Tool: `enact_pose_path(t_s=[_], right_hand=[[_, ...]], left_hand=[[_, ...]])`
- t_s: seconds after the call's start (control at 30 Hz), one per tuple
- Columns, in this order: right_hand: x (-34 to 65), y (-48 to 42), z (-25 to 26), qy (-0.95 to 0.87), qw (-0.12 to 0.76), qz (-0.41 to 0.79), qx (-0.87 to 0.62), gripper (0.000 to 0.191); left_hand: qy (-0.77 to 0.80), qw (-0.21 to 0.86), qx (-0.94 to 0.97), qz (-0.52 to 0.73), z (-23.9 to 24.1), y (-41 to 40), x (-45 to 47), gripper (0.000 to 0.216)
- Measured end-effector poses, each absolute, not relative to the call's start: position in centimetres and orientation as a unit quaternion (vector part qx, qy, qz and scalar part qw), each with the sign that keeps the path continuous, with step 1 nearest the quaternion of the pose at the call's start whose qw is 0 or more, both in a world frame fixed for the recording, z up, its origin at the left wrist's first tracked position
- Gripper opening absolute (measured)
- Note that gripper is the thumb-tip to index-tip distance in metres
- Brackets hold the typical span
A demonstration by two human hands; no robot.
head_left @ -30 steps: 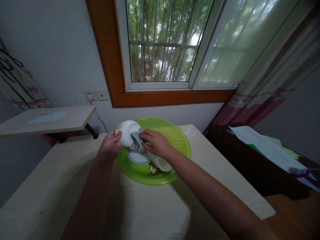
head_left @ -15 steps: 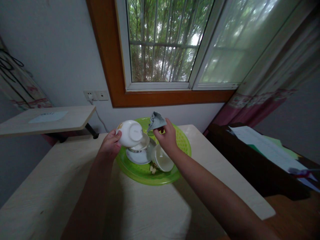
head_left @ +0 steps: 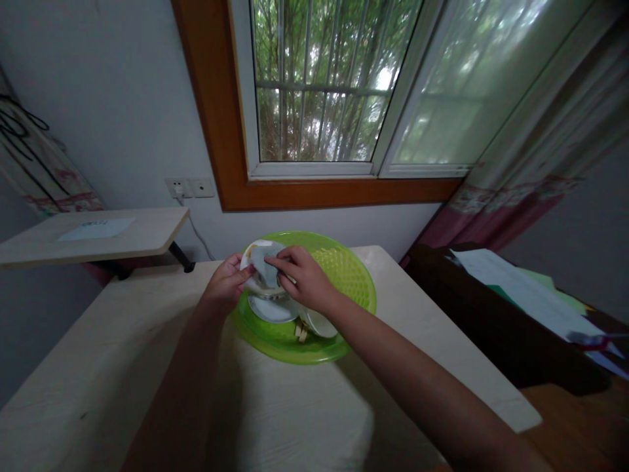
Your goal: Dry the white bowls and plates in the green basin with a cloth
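Note:
My left hand (head_left: 227, 285) grips a small white bowl (head_left: 251, 254) by its rim, tilted above the green plastic basin (head_left: 344, 275). My right hand (head_left: 301, 278) presses a grey cloth (head_left: 263, 265) against the bowl, fingers closed on the cloth. Under the hands, inside the basin, lie a white saucer (head_left: 272, 308) and another white cup (head_left: 322, 322) on its side. Something pale and wooden (head_left: 301, 332) shows beside that cup.
The basin stands on a light wooden table (head_left: 122, 367) below a barred window. A small side shelf (head_left: 93, 236) with a paper on it is at the left. A dark desk with papers (head_left: 515, 288) and a curtain are at the right.
My right hand had lifted the cloth off the bowl and raised it over the basin; it has now come back down and presses the cloth on the bowl again. The bowl has turned.

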State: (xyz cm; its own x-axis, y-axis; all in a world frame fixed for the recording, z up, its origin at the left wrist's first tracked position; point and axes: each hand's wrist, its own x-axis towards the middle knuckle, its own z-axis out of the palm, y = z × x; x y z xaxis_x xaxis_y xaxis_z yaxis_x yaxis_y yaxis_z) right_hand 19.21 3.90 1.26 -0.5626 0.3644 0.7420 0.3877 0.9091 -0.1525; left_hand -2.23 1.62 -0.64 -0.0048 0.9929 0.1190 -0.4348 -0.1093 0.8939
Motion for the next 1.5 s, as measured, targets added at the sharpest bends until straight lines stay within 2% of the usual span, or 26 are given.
enact_pose_path(t_s=[0.2,0.33,0.43,0.57,0.67,0.77,0.9,1.13,1.3,1.5], right_hand=[[19.1,3.2,1.5,-0.924,0.342,-0.008,-0.169,0.037],[19.1,3.0,1.6,-0.932,0.322,-0.016,-0.162,0.036],[19.1,3.3,1.4,-0.921,0.338,-0.03,-0.194,0.038],[19.5,4.4,1.0,-0.874,0.402,-0.002,-0.274,0.041],[20.0,5.3,0.7,-0.841,0.424,0.029,-0.335,0.032],[20.4,5.6,0.7,-0.843,0.393,0.06,-0.363,0.019],[20.5,5.2,0.8,-0.859,0.351,0.06,-0.369,0.012],[20.3,4.6,0.7,-0.911,0.291,0.087,-0.28,0.008],[19.7,4.0,0.7,-0.93,0.3,0.152,-0.152,0.013],[19.4,3.7,0.9,-0.922,0.327,0.153,-0.143,0.017]], left_hand=[[0.358,0.565,0.402,0.625,-0.3,1.4,-2.3,0.036],[0.364,0.571,0.387,0.626,-0.2,1.2,-2.4,0.035],[0.351,0.572,0.389,0.631,-0.4,1.4,-2.4,0.037],[0.336,0.587,0.395,0.621,-0.7,1.5,-2.5,0.041],[0.326,0.583,0.387,0.636,-0.7,1.4,-2.7,0.041],[0.312,0.572,0.376,0.659,-0.6,1.4,-2.8,0.04],[0.322,0.565,0.357,0.67,-0.6,1.6,-3.0,0.035],[0.338,0.561,0.338,0.676,-0.7,2.0,-3.4,0.028],[0.328,0.568,0.344,0.672,-0.5,1.8,-2.9,0.034],[0.326,0.581,0.345,0.661,-0.3,1.6,-2.6,0.037]])
